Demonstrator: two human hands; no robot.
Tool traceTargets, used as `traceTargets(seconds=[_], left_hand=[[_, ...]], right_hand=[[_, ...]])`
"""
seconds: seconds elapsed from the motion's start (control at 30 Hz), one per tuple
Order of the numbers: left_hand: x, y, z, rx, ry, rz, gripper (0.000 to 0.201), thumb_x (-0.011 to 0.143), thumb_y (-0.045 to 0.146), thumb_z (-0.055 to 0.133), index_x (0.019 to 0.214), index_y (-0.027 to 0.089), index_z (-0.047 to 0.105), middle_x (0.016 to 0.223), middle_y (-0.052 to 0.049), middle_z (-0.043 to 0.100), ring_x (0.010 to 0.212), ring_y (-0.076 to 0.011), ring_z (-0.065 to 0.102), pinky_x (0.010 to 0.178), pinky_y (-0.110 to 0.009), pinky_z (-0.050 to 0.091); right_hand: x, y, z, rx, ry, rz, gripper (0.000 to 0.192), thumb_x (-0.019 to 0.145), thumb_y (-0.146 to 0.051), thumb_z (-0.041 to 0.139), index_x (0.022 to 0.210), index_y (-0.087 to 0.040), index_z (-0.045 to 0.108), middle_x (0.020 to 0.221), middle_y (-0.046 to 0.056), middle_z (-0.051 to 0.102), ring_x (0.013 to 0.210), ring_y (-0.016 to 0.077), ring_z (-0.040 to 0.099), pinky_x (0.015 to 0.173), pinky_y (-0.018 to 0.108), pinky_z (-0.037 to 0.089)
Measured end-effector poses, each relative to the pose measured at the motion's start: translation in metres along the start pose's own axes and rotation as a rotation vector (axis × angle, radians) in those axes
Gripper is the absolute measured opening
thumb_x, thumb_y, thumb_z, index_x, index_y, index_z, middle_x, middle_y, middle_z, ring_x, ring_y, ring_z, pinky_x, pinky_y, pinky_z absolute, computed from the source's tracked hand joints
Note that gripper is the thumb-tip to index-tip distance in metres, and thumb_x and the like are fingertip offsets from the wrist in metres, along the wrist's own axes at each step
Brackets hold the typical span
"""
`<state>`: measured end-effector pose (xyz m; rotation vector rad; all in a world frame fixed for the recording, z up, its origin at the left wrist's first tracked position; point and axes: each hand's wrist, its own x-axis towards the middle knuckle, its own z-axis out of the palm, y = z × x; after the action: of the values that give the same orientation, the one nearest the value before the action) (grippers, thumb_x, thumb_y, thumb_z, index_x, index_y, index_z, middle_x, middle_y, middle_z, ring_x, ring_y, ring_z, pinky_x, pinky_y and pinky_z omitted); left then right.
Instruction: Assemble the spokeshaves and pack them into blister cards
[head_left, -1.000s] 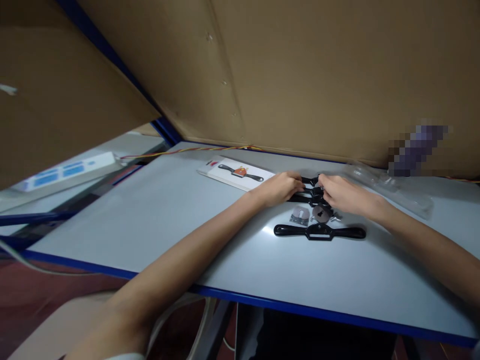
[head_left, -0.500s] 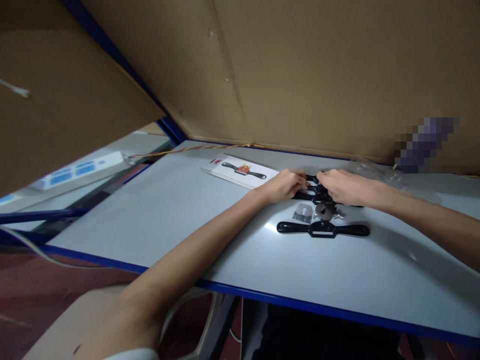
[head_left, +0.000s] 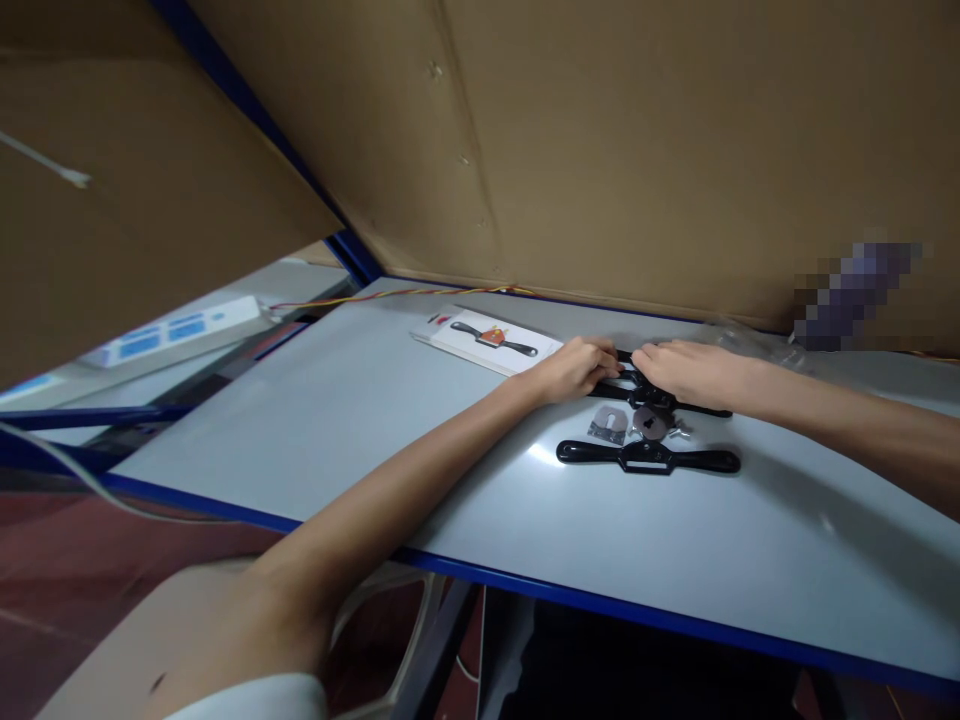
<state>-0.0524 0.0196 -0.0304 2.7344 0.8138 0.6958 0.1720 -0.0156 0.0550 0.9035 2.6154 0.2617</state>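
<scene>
My left hand point(head_left: 581, 368) is closed, its fingers pinching the left side of a black spokeshave point(head_left: 631, 378). Close beside it, my right hand point(head_left: 686, 370) bends over the same tool with its fingers closed, hiding much of it. Under and just in front of the hands lies another black spokeshave body point(head_left: 716, 411), partly covered. Nearer to me are a flat metal blade point(head_left: 611, 420), a rounded metal cap point(head_left: 649, 424) and small screws point(head_left: 680, 431). A bare black spokeshave body point(head_left: 648, 457) lies in front of these parts.
A white box point(head_left: 491, 340) with a spokeshave picture lies left of my hands. Crumpled clear plastic point(head_left: 739, 340) is behind my right hand. Cardboard walls point(head_left: 637, 150) close off the back and left. A power strip point(head_left: 180, 332) sits beyond the table's left edge.
The view has shifted slightly. My right hand has turned a little and lies flatter over the spokeshave. My left hand keeps its pinch; the parts on the table stay put.
</scene>
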Motion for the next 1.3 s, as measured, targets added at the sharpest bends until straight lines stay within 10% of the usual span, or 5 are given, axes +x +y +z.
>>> traceTargets(seconds=[0.17, 0.37, 0.77, 0.93, 1.3], left_hand=[[0.001, 0.000, 0.001, 0.029, -0.012, -0.009, 0.031, 0.093, 0.006, 0.051, 0.093, 0.016, 0.081, 0.103, -0.011, 0.077, 0.092, -0.0204, 0.073, 0.086, -0.032, 0.058], [0.001, 0.001, 0.001, 0.013, -0.030, -0.013, 0.030, 0.098, 0.010, 0.051, 0.099, 0.015, 0.081, 0.107, -0.013, 0.076, 0.096, -0.0208, 0.073, 0.089, -0.034, 0.058], [0.002, 0.003, 0.002, 0.016, -0.011, -0.025, 0.029, 0.095, 0.006, 0.053, 0.093, 0.015, 0.081, 0.104, -0.012, 0.076, 0.090, -0.0196, 0.072, 0.086, -0.034, 0.058], [0.002, 0.005, 0.001, 0.010, -0.018, -0.039, 0.027, 0.100, 0.012, 0.054, 0.095, 0.015, 0.081, 0.104, -0.013, 0.076, 0.091, -0.0200, 0.072, 0.086, -0.035, 0.059], [0.002, 0.006, 0.001, 0.003, -0.018, -0.048, 0.027, 0.098, 0.012, 0.055, 0.095, 0.016, 0.081, 0.104, -0.011, 0.076, 0.091, -0.0197, 0.072, 0.086, -0.034, 0.058]], right_hand=[[0.000, -0.001, -0.007, -0.101, 0.082, -0.141, 0.028, 0.097, 0.000, 0.048, 0.103, -0.015, 0.071, 0.116, 0.015, 0.072, 0.106, 0.0270, 0.066, 0.083, 0.036, 0.043], [-0.011, 0.003, -0.012, 0.103, 0.033, 0.225, 0.026, 0.107, -0.024, 0.045, 0.124, -0.014, 0.061, 0.103, 0.016, 0.074, 0.082, 0.0270, 0.069, 0.063, 0.035, 0.032], [-0.019, 0.007, 0.019, 0.328, 0.189, 0.008, 0.018, 0.095, -0.011, 0.051, 0.084, -0.018, 0.064, 0.120, 0.013, 0.063, 0.089, 0.0198, 0.062, 0.080, 0.033, 0.044], [-0.020, 0.007, 0.021, 0.261, 0.218, 0.172, 0.019, 0.097, -0.017, 0.051, 0.110, -0.017, 0.066, 0.108, 0.013, 0.068, 0.084, 0.0238, 0.062, 0.072, 0.035, 0.040], [-0.016, 0.006, 0.026, 0.297, 0.201, 0.142, 0.027, 0.104, -0.015, 0.042, 0.103, -0.019, 0.068, 0.108, 0.013, 0.070, 0.087, 0.0244, 0.065, 0.074, 0.035, 0.040]])
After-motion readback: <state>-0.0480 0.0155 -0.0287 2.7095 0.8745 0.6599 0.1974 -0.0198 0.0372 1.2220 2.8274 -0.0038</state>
